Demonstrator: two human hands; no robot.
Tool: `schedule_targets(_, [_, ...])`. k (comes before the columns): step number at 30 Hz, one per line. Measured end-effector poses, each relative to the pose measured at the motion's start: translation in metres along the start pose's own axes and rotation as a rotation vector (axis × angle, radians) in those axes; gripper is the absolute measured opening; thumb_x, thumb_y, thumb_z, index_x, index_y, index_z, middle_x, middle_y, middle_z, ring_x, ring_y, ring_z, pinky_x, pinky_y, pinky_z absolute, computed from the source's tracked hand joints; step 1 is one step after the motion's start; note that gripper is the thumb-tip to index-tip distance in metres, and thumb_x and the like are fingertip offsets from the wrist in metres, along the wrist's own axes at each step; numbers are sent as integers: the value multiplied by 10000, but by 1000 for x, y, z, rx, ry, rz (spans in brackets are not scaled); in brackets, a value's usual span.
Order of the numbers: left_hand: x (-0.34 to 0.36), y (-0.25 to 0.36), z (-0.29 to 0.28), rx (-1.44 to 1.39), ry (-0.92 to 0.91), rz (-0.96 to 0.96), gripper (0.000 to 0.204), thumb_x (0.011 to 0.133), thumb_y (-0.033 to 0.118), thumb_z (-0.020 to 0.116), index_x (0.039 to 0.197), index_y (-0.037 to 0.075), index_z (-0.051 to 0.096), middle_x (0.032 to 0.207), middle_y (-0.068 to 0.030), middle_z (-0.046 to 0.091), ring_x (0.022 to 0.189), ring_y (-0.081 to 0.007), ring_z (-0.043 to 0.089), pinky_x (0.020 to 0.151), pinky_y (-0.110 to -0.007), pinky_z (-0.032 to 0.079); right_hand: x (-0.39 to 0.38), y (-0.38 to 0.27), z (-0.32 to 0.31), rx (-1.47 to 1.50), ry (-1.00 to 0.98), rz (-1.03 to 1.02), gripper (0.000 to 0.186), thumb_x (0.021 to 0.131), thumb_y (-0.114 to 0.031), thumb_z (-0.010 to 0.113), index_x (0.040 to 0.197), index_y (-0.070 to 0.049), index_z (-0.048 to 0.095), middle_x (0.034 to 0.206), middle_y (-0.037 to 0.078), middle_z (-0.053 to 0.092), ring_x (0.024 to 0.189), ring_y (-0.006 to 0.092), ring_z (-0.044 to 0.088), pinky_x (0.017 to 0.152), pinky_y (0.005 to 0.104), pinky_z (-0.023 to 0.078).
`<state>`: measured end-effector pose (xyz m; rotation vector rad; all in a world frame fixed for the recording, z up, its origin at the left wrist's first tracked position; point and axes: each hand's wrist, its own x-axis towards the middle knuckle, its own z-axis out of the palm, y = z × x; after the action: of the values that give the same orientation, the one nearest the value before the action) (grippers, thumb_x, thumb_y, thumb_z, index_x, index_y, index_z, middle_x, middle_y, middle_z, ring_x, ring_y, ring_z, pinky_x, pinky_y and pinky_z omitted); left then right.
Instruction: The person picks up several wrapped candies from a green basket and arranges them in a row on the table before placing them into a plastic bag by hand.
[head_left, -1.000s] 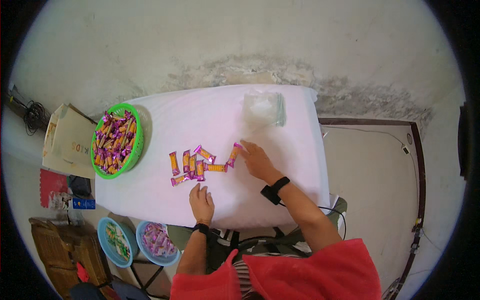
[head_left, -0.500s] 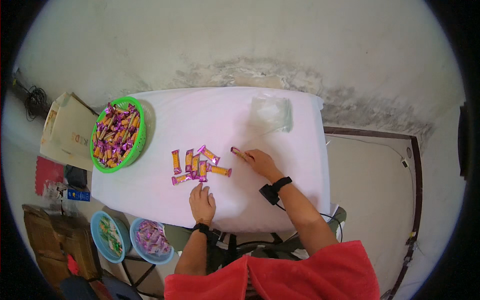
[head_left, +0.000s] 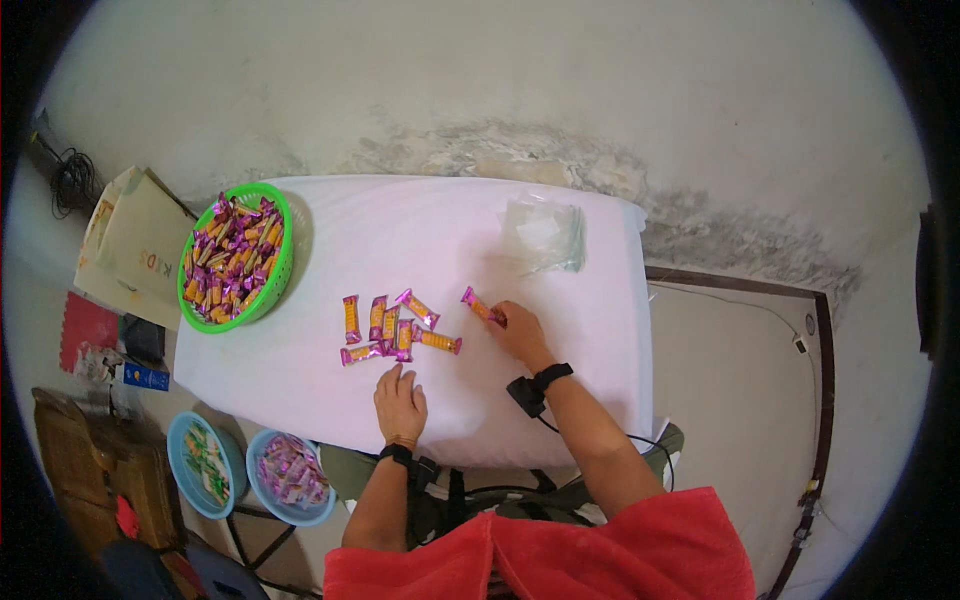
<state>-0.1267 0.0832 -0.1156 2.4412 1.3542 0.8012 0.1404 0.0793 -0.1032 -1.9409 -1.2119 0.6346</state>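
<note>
- Snack packet (head_left: 478, 304) sits at the right hand (head_left: 522, 333), above the right part of the worktop (head_left: 360, 240); whether its far end touches the white cloth I cannot tell.
- Grip: the right hand pinches the packet's near end between thumb and fingers; the left hand (head_left: 401, 405) lies relaxed on the cloth, with nothing seen in it, just below the loose packets (head_left: 404, 340).
- Risk, as I judge it: held by one end only, the packet could swivel or slip, since the wrapper looks slick. A careless sweep of the left fingers could scatter the loose packets, some of which touch or overlap.
- Looks: narrow and oblong, with a shiny purple wrapper, crimped at the visible end, and an orange-yellow middle. It tilts, far end toward the upper left.
- Around it: the loose packets, alike in colour, lie to its left; clear bags (head_left: 545, 236) lie beyond it, toward the wall.
- Farther left, a green basket (head_left: 284, 262) is heaped with similar packets.
- Below the worktop's left end, two blue basins (head_left: 236, 462) hold other wrapped pieces.
</note>
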Motion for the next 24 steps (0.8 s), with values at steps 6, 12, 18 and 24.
schedule_targets(6, [1, 1, 3, 9, -19, 4, 282, 797, 98, 600, 1071, 43, 563, 1207, -188, 520, 1122, -365, 475, 953, -463, 378, -9, 9, 10, -276, 170, -133, 233, 792, -122, 613, 1020, -78, 601, 1107, 130, 572, 1085, 313, 529, 913, 429, 414])
schedule_targets(12, [2, -2, 2, 0, 6, -7, 279, 798, 127, 605, 1069, 68, 574, 1234, -153, 519, 1143, -353, 467, 945, -469, 380, -23, 28, 9, -369, 409, -276, 290, 773, -64, 588, 1062, -62, 571, 1145, 161, 538, 1093, 362, 487, 913, 450, 404])
schedule_targets(18, [0, -3, 4, 4, 4, 2, 279, 791, 120, 610, 1062, 63, 574, 1228, -156, 523, 1143, -354, 467, 947, -470, 381, -44, 8, 2, -95, 245, 31, 359, 773, -144, 660, 1106, -50, 563, 997, 114, 596, 988, 279, 545, 874, 441, 410])
schedule_targets(24, [2, -1, 2, 1, -13, -17, 278, 792, 130, 611, 1060, 63, 579, 1236, -153, 522, 1152, -351, 465, 949, -470, 380, -34, -18, 24, -154, 257, 62, 512, 743, -322, 723, 1152, -64, 554, 970, 91, 603, 961, 267, 558, 830, 435, 422])
